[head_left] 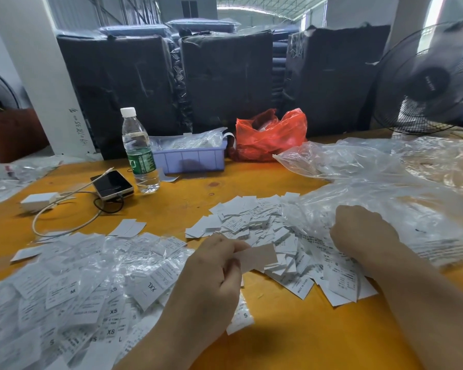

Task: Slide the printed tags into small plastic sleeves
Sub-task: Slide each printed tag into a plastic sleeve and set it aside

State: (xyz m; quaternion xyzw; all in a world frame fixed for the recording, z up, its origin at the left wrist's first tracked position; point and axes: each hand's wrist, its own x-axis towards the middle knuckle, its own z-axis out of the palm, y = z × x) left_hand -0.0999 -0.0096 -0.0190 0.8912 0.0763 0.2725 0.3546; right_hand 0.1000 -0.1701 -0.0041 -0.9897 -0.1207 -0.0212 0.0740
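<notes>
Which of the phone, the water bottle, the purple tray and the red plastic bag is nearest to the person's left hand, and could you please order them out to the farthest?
From the left hand:
1. Phone, ahead and to its left.
2. Water bottle, just beyond the phone.
3. Purple tray, behind the bottle.
4. Red plastic bag, far back, to the right.

- Table top (292, 340) is showing orange-yellow, with a few small dark spots.
- Loose tags (254, 222) are showing white, some carrying black print.
- Tag (259, 256) in the left hand (211, 273) is showing a plain pale face.
- Bagged tags (72, 289) are reading white with black size letters under clear film.
- Tray (193, 158) is showing lavender.
- Bag (270, 137) behind it is showing translucent red.
- Bottle (139, 150) is showing clear, with a white cap and green label.
- Phone (112, 185) is showing a black screen with a pale edge.
- Charger (38, 201) is showing white.
- Bales (225, 76) are showing black wrap.
- Fan (430, 81) is showing black.
</notes>
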